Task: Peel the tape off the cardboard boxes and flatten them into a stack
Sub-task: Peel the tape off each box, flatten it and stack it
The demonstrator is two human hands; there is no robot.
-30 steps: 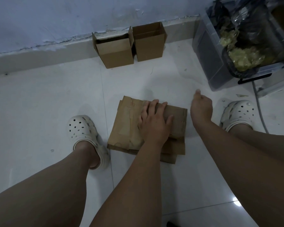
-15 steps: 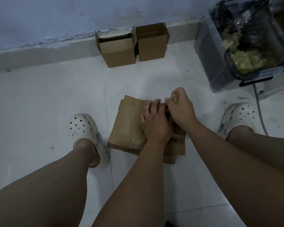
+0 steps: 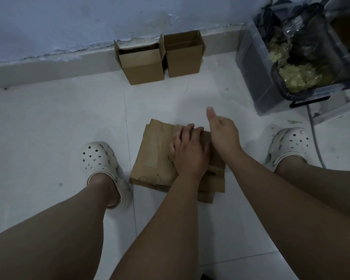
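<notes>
A stack of flattened brown cardboard boxes [image 3: 154, 158] lies on the white tiled floor between my feet. My left hand [image 3: 190, 152] rests palm down on top of the stack, fingertips at the far edge of the top piece. My right hand [image 3: 222, 132] is just right of it over the stack's right side, thumb pointing forward; its fingers are mostly hidden and nothing shows in it. Two open, unflattened cardboard boxes stand side by side against the wall, the left box [image 3: 141, 65] and the right box [image 3: 184, 57].
A clear plastic bin [image 3: 257, 77] at the right holds a dark bag with crumpled yellowish tape [image 3: 303, 73]. My white clogs sit at the left [image 3: 99, 158] and right [image 3: 289, 144] of the stack. A grey cable [image 3: 315, 142] runs past the right foot.
My right hand went from beside the stack onto my left hand's fingers, then lifted off to the right with the thumb out. My left hand stayed pressed on the stack.
</notes>
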